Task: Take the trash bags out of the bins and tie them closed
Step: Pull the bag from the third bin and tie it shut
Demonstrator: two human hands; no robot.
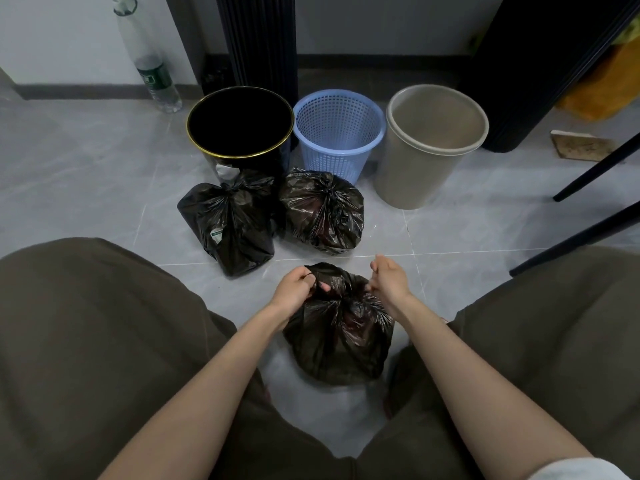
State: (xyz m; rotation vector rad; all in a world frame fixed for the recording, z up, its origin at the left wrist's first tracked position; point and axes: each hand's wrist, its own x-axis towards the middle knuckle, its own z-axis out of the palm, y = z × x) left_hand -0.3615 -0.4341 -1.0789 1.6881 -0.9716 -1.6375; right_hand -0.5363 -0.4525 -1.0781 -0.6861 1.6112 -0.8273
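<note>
Sitting on the grey tiled floor (450, 237) between the two hands is a black trash bag (339, 344), its top gathered into a bunch. The left hand (296, 289) grips a twisted end of the plastic on its side of the bunch, fingers curled tight round it. The right hand (391, 282) holds the other end, fingers also curled. Both hands touch the bag and are a little apart, with the bunched neck between them. Just beyond the left hand lies a second bag (228, 223), already knotted, and beside it, beyond the gap between the hands, a third bag (322, 213), also knotted. Farther out from the hands three bins stand in a row: a black bin (256, 164) with a gold rim past the left hand, a blue basket (332, 157) in the middle, and a beige bin (412, 174) past the right hand. Well beyond the left hand a plastic bottle (152, 71) leans against the wall
</note>
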